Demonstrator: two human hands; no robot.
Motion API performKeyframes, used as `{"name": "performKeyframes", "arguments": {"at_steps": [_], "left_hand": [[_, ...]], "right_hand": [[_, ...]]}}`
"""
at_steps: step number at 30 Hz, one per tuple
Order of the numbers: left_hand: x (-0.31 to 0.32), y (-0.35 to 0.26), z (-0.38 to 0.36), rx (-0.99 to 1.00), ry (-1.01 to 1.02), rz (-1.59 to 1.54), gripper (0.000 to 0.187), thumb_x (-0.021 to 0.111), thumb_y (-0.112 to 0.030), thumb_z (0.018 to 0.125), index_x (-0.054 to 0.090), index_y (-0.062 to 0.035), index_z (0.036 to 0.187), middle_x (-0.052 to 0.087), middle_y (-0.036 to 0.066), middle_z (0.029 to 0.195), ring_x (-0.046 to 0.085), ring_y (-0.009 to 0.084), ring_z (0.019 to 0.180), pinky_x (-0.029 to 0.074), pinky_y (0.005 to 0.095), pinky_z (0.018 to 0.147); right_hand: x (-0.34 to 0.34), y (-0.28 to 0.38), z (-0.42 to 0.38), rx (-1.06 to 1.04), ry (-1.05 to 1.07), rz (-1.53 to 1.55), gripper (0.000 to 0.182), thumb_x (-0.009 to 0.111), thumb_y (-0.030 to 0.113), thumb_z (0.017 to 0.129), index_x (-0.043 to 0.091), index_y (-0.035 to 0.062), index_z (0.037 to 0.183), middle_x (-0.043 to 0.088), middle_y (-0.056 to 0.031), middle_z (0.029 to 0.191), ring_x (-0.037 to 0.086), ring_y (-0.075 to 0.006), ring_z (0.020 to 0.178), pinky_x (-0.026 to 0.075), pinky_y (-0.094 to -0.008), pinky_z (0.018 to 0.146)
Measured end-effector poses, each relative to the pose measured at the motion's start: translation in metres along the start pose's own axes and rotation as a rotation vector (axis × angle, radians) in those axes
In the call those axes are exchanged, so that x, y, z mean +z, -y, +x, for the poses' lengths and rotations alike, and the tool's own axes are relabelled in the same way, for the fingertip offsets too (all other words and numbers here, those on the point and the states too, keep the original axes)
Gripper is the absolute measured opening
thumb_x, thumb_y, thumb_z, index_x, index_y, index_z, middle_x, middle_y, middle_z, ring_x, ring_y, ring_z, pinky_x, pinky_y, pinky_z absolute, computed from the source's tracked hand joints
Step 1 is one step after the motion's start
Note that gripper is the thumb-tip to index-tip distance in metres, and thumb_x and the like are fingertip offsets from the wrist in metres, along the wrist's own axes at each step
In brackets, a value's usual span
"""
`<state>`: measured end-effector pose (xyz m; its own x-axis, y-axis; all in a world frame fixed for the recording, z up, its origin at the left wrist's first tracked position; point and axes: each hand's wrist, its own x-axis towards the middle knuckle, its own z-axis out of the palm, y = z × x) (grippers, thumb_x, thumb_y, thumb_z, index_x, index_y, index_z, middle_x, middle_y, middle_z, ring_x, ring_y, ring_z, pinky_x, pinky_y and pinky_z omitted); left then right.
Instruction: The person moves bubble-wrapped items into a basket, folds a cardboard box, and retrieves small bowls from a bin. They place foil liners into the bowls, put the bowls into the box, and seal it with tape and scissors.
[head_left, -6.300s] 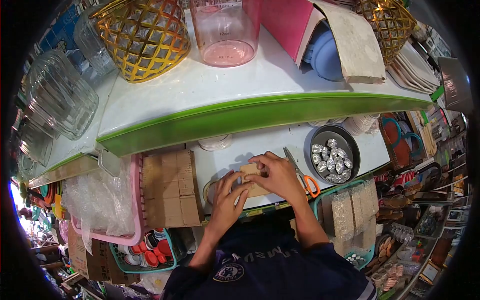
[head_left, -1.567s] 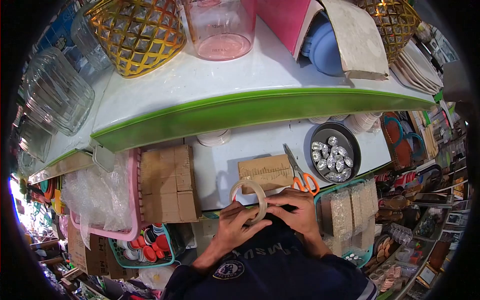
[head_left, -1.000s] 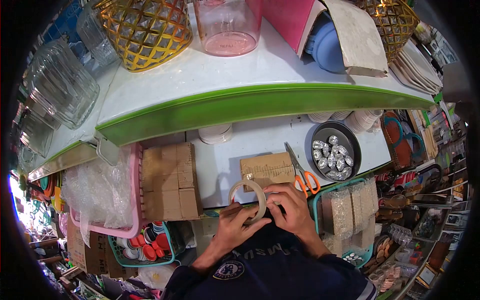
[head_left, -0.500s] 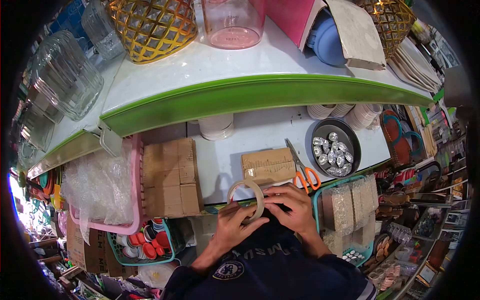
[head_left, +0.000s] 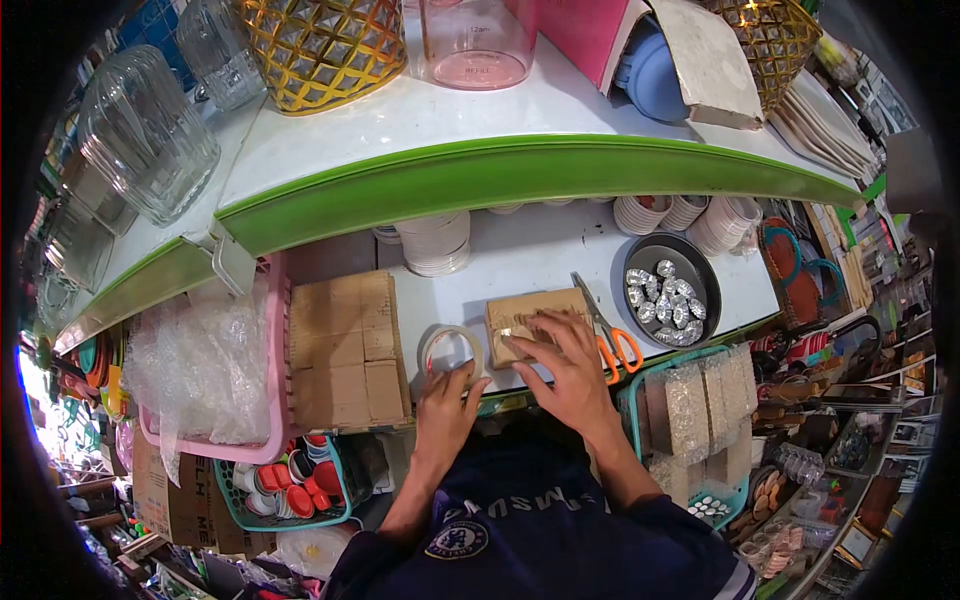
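Note:
A roll of clear tape [head_left: 476,346] is at the table's front, its lower rim between the thumb and fingers of my left hand [head_left: 446,412]. To its right lies a small brown cardboard box [head_left: 530,303]. My right hand [head_left: 572,378] rests over that box with spread fingers, the fingertips touching its top and a shiny patch beside them. The palm covers the box's front right corner. Orange-handled scissors [head_left: 610,335] lie just right of the box, blades pointing away from me.
Taped cardboard boxes [head_left: 345,350] stand at left, next to a pink basket [head_left: 283,340] of bubble wrap. A dark round pan [head_left: 715,300] holds small foil cups. Above runs a green-edged shelf [head_left: 520,165] with glassware and gold baskets. A teal basket [head_left: 630,410] sits front right.
My left hand has lowered the tape roll leftward to the table. My right hand has left the roll and moved onto the small box, its fingers spreading.

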<state>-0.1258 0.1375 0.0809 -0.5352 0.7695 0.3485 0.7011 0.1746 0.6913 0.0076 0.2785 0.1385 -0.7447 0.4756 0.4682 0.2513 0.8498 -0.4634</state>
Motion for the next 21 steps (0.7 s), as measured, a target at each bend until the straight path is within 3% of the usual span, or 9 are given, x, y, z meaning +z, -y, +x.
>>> {"name": "performKeyframes", "arguments": {"at_steps": [2, 5, 8, 10, 11, 16, 19, 21], "left_hand": [[0.006, 0.007, 0.002, -0.033, 0.026, 0.015, 0.027, 0.074, -0.014, 0.082, 0.065, -0.0007, 0.104, 0.065, 0.015, 0.083, 0.062, 0.0331, 0.079, 0.05, 0.0444, 0.079], [0.009, 0.018, 0.002, 0.078, 0.035, 0.116, 0.025, 0.071, -0.013, 0.083, 0.065, -0.0005, 0.104, 0.065, 0.016, 0.086, 0.061, 0.0342, 0.087, 0.048, 0.0461, 0.088], [0.008, 0.017, 0.003, 0.102, 0.082, 0.11, 0.032, 0.071, -0.013, 0.083, 0.063, -0.0006, 0.111, 0.063, 0.018, 0.098, 0.058, 0.0345, 0.096, 0.043, 0.0474, 0.094], [0.003, 0.003, 0.005, -0.061, 0.076, -0.003, 0.042, 0.072, -0.015, 0.082, 0.059, -0.0012, 0.12, 0.057, 0.018, 0.114, 0.053, 0.0363, 0.106, 0.042, 0.0484, 0.097], [0.002, 0.0, 0.006, -0.061, 0.074, -0.004, 0.042, 0.072, -0.015, 0.082, 0.059, -0.0012, 0.12, 0.057, 0.018, 0.114, 0.053, 0.0363, 0.106, 0.042, 0.0484, 0.097], [0.0, -0.014, 0.017, 0.178, -0.048, 0.026, 0.053, 0.074, -0.021, 0.082, 0.055, -0.0051, 0.129, 0.045, 0.017, 0.137, 0.042, 0.0396, 0.126, 0.037, 0.0512, 0.102], [0.007, -0.013, 0.026, 0.269, 0.025, 0.145, 0.051, 0.072, -0.023, 0.083, 0.057, -0.0066, 0.129, 0.044, 0.016, 0.142, 0.04, 0.0384, 0.131, 0.032, 0.0537, 0.105], [0.013, -0.008, 0.027, 0.298, 0.032, 0.177, 0.047, 0.071, -0.023, 0.084, 0.059, -0.0073, 0.127, 0.046, 0.015, 0.142, 0.039, 0.0384, 0.132, 0.031, 0.0539, 0.106]], "right_hand": [[-0.004, -0.001, 0.009, -0.014, 0.003, 0.001, 0.03, 0.073, 0.019, 0.079, 0.071, 0.0138, 0.109, 0.057, -0.0087, 0.123, 0.05, -0.0316, 0.12, 0.036, -0.0479, 0.105], [-0.006, -0.005, 0.015, -0.06, 0.038, -0.019, 0.028, 0.075, 0.018, 0.077, 0.074, 0.0134, 0.105, 0.058, -0.0095, 0.124, 0.049, -0.0321, 0.123, 0.037, -0.0479, 0.106], [-0.001, -0.009, 0.014, -0.091, 0.083, -0.025, 0.025, 0.074, 0.021, 0.079, 0.075, 0.0139, 0.103, 0.057, -0.0091, 0.127, 0.047, -0.0315, 0.125, 0.038, -0.0464, 0.106], [0.002, -0.011, 0.012, -0.09, 0.098, -0.007, 0.023, 0.072, 0.024, 0.081, 0.075, 0.0138, 0.101, 0.057, -0.0088, 0.128, 0.047, -0.0309, 0.126, 0.037, -0.0457, 0.107], [0.003, -0.012, 0.011, -0.087, 0.09, 0.007, 0.023, 0.072, 0.024, 0.081, 0.075, 0.0138, 0.101, 0.057, -0.0086, 0.128, 0.047, -0.0307, 0.125, 0.038, -0.0448, 0.106], [0.002, -0.011, 0.01, -0.083, 0.086, 0.025, 0.024, 0.073, 0.023, 0.081, 0.075, 0.013, 0.102, 0.058, -0.0088, 0.126, 0.049, -0.0314, 0.123, 0.042, -0.0435, 0.103], [0.001, -0.014, 0.01, -0.06, 0.076, 0.06, 0.02, 0.072, 0.021, 0.081, 0.074, 0.011, 0.098, 0.059, -0.0083, 0.124, 0.055, -0.0302, 0.116, 0.046, -0.041, 0.097], [-0.003, -0.022, 0.01, 0.076, 0.143, 0.175, 0.017, 0.071, 0.02, 0.082, 0.072, 0.0092, 0.095, 0.062, -0.0079, 0.12, 0.06, -0.0289, 0.107, 0.049, -0.0382, 0.092]]}}
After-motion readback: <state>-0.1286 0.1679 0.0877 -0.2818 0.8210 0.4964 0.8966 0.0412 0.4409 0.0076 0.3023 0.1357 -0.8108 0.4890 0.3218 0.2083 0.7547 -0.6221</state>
